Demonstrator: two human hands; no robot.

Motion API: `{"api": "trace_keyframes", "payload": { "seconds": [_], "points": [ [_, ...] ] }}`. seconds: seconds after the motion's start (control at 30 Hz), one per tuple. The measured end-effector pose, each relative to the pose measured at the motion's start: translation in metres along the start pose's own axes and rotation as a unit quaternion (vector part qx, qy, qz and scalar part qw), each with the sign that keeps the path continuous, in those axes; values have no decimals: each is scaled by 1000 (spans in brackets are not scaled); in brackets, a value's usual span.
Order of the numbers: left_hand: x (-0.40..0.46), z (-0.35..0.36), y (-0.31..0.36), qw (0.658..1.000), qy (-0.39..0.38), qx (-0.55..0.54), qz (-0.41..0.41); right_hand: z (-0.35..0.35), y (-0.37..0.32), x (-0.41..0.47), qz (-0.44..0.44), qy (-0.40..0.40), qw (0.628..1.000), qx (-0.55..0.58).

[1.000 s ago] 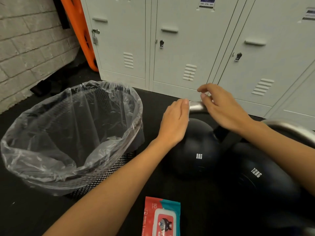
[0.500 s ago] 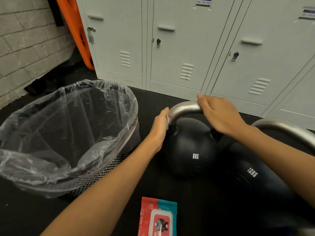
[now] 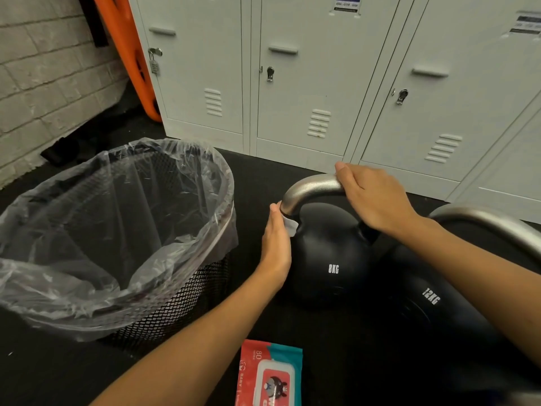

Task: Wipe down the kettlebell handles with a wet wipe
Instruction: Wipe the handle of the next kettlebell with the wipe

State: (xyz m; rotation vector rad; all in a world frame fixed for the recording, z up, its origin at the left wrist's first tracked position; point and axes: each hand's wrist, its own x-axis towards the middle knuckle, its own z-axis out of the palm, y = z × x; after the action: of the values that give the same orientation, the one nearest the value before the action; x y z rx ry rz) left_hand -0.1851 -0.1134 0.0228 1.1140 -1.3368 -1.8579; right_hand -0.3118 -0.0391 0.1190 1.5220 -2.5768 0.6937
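A black 8KG kettlebell [image 3: 328, 253] with a silver handle [image 3: 307, 190] stands on the dark floor. My left hand [image 3: 276, 244] presses a white wet wipe [image 3: 289, 225] against the lower left leg of that handle. My right hand [image 3: 371, 197] grips the handle's top right part. A larger 12KG kettlebell [image 3: 433, 306] sits to the right, its silver handle [image 3: 491, 224] partly behind my right forearm.
A mesh bin lined with a clear plastic bag [image 3: 117, 230] stands at the left, close to my left arm. A red and teal wet wipe pack [image 3: 269, 376] lies at the bottom. Grey lockers [image 3: 307, 83] line the back; an orange board [image 3: 128, 54] leans by the brick wall.
My left hand has slid with the wipe from the handle's top down its left side. My right hand has closed on the handle's top right.
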Motion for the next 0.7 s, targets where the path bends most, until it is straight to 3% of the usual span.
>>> {"api": "trace_keyframes", "payload": {
  "seconds": [0.2,0.27,0.37,0.43,0.57,0.7],
  "points": [
    [-9,13,15,983,-6,32,179,0,0,0,-2,0,1000,-5],
    [-2,9,6,990,-11,23,139,1,0,0,-2,2,1000,-6],
    [8,-4,-12,999,-10,33,-21,2,1,0,-4,7,1000,-9],
    [13,-8,-15,996,-8,47,-72,2,2,1,-6,8,1000,-10],
    [16,-2,19,999,-31,7,-12,3,2,1,-11,7,1000,-10],
    [26,7,54,994,-78,55,52,3,3,1,-17,11,1000,-15]
  ]
}}
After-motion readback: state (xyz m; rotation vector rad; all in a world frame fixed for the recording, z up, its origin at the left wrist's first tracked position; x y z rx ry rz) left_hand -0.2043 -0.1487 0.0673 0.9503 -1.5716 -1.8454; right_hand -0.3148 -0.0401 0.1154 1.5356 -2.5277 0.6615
